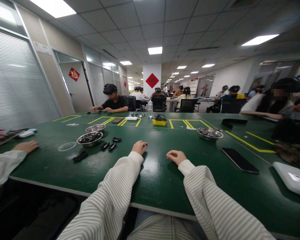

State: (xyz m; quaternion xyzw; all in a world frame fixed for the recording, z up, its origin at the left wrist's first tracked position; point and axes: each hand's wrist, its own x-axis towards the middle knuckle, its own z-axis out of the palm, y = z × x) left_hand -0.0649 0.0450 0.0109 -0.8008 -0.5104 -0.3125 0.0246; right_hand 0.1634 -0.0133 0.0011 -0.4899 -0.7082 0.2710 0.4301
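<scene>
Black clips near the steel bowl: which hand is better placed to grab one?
Left, probably: the left hand rests on the table nearer the black clips; the right hand sits farther to their right.

Looked from head height forward and slightly down across the green table (160,180), sat close above the left hand (139,147) and right hand (176,156) near its front edge, and took in the far desks (205,100) and ceiling lights (155,50) beyond.

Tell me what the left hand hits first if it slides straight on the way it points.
Past the left hand lies bare table, then probably the yellow tray; depth is unclear.
</scene>
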